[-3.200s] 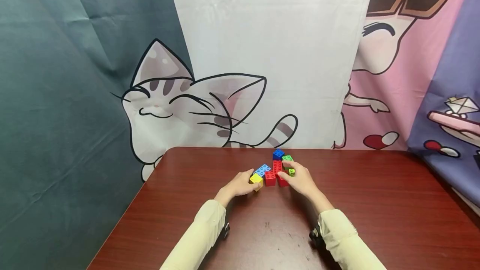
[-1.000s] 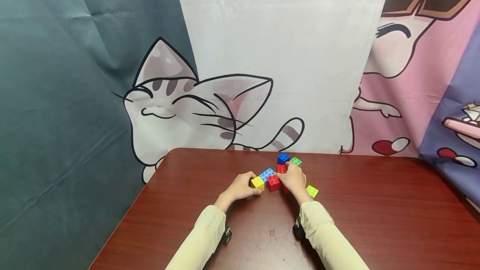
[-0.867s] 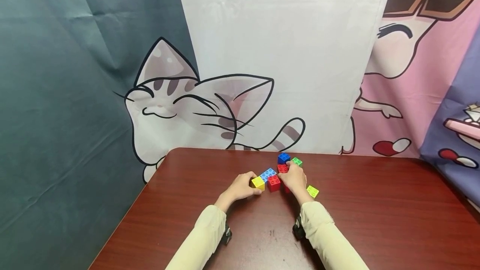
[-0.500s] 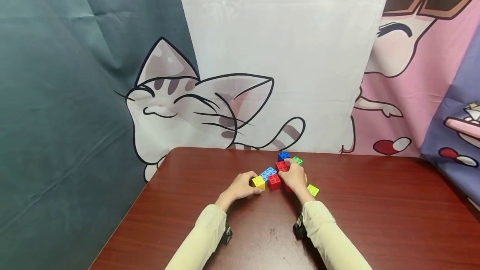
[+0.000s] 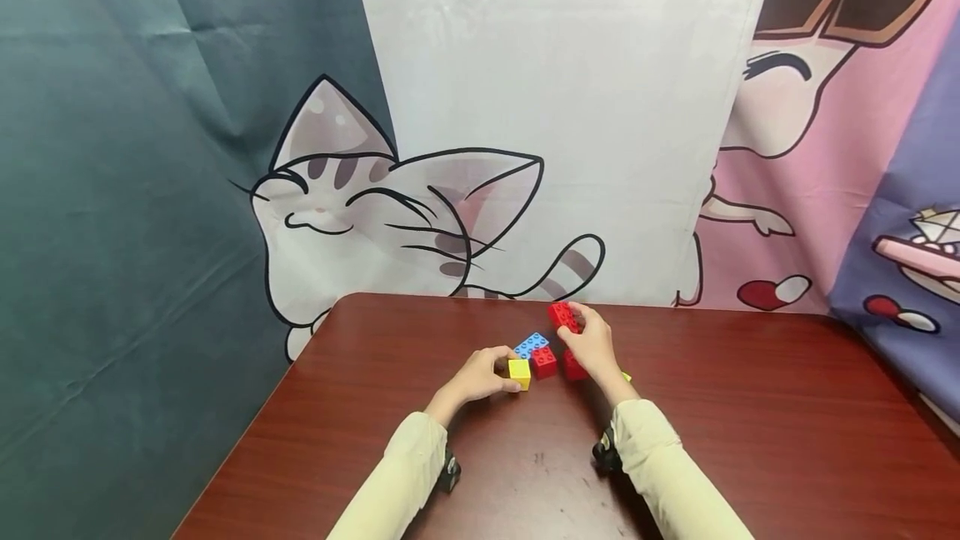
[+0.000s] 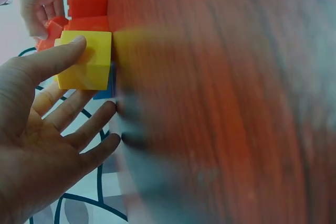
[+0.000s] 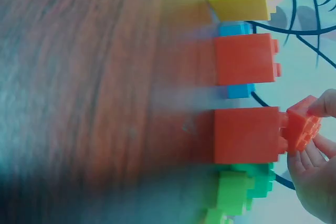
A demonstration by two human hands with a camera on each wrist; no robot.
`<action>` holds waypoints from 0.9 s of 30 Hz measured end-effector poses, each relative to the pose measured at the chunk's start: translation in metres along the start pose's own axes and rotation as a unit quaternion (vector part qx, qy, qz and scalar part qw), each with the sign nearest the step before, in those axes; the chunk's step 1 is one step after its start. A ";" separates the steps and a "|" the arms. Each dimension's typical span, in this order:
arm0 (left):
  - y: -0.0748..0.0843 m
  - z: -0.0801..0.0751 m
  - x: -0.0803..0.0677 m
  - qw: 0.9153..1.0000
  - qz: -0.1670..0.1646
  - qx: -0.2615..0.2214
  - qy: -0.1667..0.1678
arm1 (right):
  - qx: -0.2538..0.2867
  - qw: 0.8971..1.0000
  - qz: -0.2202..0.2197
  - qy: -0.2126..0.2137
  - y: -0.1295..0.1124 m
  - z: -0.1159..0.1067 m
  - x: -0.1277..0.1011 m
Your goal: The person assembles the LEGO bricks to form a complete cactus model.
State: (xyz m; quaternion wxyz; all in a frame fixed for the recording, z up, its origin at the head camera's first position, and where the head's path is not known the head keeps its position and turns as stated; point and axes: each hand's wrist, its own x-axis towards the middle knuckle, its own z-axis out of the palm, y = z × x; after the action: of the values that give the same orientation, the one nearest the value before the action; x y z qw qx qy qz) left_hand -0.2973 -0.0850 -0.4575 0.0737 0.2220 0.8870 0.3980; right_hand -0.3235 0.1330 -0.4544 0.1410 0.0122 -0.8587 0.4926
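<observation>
- Red brick [image 5: 563,315] pinched in the right hand [image 5: 592,346], lifted just clear of the cluster at the far side; fingertips clamped on its sides, studs left free, underside tubes showing in the right wrist view [image 7: 303,125].
- Held tilted, close above the red block [image 7: 247,135] still sitting on the table [image 5: 750,440]; touching it or just apart, cannot tell.
- Left hand [image 5: 474,376] curled round the yellow cube [image 5: 519,372], thumb on its near face [image 6: 84,66], other fingers behind it; grip snug, seemingly to steady that end of the row.
- Yellow cube resting on the table, touching the small red cube [image 5: 543,361] beside it.
- Light blue brick [image 5: 531,345] lying flat just behind those two, studs up, pressed against them.
- Lower red block [image 5: 573,367] half hidden under the right palm.
- Green bricks [image 7: 239,190] tucked beside that red block, seen clearly only from the right wrist; a sliver of lime green [image 5: 626,376] peeking out by the right wrist in the head view.
- All bricks gathered in one tight cluster near the table's far middle, within easy reach of both hands.
- No box, tray or bin anywhere in view; bricks lying straight on the wood.
- Cat curtain [image 5: 360,207] hanging behind the table.
</observation>
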 end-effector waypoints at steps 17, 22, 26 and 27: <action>0.016 0.023 0.006 0.998 0.029 -0.019 -0.044 | -0.026 0.984 -0.046 -0.168 -0.021 -0.036 -0.031; 0.019 0.029 0.009 0.998 0.037 -0.023 -0.048 | -0.037 0.978 -0.061 -0.193 -0.017 -0.044 -0.038; 0.018 0.032 0.011 0.997 0.036 -0.033 -0.053 | -0.041 0.973 -0.072 -0.215 -0.013 -0.048 -0.041; 0.018 0.033 0.011 0.997 0.034 -0.034 -0.054 | -0.039 0.971 -0.074 -0.223 -0.012 -0.049 -0.042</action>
State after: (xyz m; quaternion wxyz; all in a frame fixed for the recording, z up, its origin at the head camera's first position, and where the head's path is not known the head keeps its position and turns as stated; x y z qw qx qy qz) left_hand -0.2906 -0.0470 -0.4656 0.1159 0.2703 0.8598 0.4175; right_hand -0.2701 0.1636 -0.4315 -0.0172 0.1800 -0.8838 0.4315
